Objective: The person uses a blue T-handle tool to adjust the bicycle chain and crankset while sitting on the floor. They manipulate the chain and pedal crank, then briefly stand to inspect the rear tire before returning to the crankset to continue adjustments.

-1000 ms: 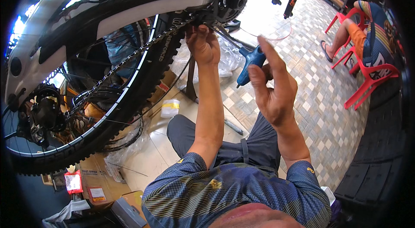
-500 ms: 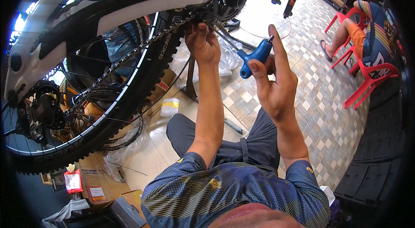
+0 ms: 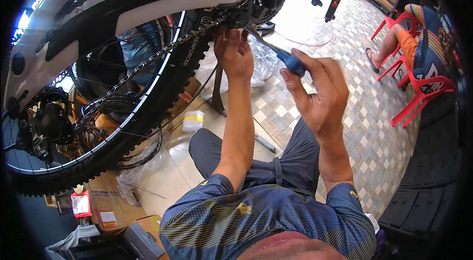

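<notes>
well; right fingers (image 3: 316,66) on handle (image 3: 294,64)

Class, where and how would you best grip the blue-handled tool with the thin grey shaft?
Probably by its thick blue handle, pinched across its width, coming from the picture's lower right. The thin grey metal shaft slants up-left toward the white-and-black bicycle, close to the bare left hand; the handle end faces the bare right hand.
</notes>
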`<state>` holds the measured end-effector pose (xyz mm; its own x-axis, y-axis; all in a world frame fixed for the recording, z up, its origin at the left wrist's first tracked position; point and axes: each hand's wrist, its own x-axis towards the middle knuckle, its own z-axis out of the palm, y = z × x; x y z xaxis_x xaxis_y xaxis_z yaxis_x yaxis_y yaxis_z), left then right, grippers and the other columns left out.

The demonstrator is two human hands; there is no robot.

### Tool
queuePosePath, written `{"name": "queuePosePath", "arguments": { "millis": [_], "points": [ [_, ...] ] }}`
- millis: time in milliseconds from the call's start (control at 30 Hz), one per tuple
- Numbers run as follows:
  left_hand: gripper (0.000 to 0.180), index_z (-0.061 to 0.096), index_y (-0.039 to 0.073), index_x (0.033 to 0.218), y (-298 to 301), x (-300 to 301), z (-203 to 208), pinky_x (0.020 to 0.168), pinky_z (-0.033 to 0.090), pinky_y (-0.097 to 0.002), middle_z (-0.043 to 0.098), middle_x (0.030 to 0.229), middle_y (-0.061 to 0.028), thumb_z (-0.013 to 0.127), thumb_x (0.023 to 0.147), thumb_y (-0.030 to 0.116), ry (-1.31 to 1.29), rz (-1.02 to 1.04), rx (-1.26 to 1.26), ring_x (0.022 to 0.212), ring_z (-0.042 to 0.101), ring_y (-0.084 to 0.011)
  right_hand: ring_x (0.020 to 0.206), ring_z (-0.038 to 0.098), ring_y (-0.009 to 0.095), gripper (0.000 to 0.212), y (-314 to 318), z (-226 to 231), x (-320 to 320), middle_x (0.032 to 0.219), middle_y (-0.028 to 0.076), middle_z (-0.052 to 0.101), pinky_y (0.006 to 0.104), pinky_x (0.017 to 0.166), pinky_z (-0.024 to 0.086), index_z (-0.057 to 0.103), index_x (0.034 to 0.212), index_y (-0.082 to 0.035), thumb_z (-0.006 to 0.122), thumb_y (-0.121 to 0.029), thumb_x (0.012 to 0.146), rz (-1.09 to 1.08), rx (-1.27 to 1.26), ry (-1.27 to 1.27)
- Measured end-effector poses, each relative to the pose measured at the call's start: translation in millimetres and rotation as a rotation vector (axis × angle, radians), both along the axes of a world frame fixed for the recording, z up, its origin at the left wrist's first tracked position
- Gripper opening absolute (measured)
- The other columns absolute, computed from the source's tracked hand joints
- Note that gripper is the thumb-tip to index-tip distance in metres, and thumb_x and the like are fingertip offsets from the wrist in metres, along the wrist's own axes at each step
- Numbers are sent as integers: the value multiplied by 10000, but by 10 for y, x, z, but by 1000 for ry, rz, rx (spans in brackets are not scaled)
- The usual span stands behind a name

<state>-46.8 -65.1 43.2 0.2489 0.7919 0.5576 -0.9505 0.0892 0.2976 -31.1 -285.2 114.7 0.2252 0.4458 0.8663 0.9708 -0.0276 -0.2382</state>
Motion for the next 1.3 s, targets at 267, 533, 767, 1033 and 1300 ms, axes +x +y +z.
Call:
{"name": "queuePosePath", "arguments": {
  "millis": [267, 533, 767, 1033, 1300],
  "points": [
    [273, 598, 10, 1201, -853, -360, 238, 926, 537, -411, 683, 1126, -162, 533, 1030, 212, 90, -491, -47, 1090, 655, -283, 585, 593, 52, 515, 152, -75, -3, 895, 71, 683, 178, 483, 461, 374, 1441, -9, 549, -271, 1033, 666, 131, 979],
    [177, 609, 51, 1060, -646, -201, 113, 899, 553, -445, 686, 911, -77, 573, 1003, 215, 1, -639, -25, 930, 687, -262, 589, 620, 94, 417, -5, -170, -38, 687, 53, 636, 202, 538, 467, 435, 1381, 25, 518, -210, 1046, 381, 175, 617],
    [162, 617, 41, 1004, -650, -210, 203, 769, 583, -364, 703, 862, -112, 633, 974, 198, 41, -540, -72, 820, 712, -248, 991, 566, 241, 447, -301, 127, -51, 1068, 85, 586, 365, 850, 472, 678, 1218, -100, 684, 23, 789, -39, 68, -485],
    [144, 621, 69, 1037, -651, -153, 266, 776, 548, -354, 699, 915, -81, 632, 977, 199, 101, -521, -78, 873, 682, -204, 908, 566, 260, 543, -113, 165, 327, 990, 100, 593, 383, 796, 477, 637, 1308, -94, 699, -13, 775, -175, -135, -261],
    [191, 624, 54, 1070, -607, -68, 185, 746, 596, -373, 698, 917, -102, 576, 1006, 228, 30, -562, -25, 894, 712, -256, 542, 493, 146, 414, -32, -287, 63, 597, 69, 521, 287, 536, 382, 668, 858, 8, 560, -357, 1020, 590, -253, 1080]
  ]
}}
